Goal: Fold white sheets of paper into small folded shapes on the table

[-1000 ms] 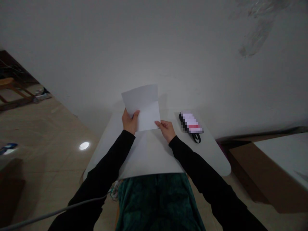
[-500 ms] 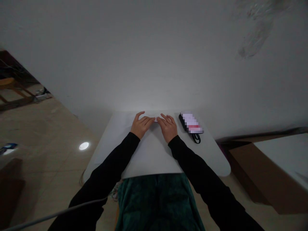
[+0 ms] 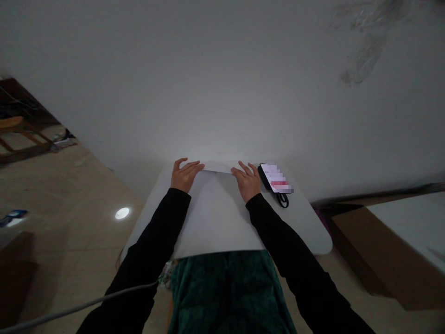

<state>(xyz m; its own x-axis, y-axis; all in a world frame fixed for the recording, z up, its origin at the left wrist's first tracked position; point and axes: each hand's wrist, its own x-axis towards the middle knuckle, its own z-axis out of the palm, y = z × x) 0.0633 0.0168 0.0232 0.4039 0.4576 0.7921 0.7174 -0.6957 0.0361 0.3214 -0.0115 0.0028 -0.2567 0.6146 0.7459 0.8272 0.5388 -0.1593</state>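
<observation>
A white sheet of paper [image 3: 217, 167] lies flat at the far side of a small white table [image 3: 222, 218]. My left hand [image 3: 184, 175] rests on its left end with fingers stretched flat. Over the paper's right end, my right hand [image 3: 247, 181] presses down, fingers spread. Both hands are open and hold nothing. A strip of the paper shows between them.
A phone with a black strap [image 3: 276, 181] lies on the table just right of my right hand. A white wall rises directly behind the table. A cardboard box [image 3: 378, 255] stands at the right, tiled floor at the left. A grey cable [image 3: 76, 306] crosses my left arm.
The paper was held up in both hands a second ago. It was laid flat on the table, and my hands have since slid apart toward its two ends.
</observation>
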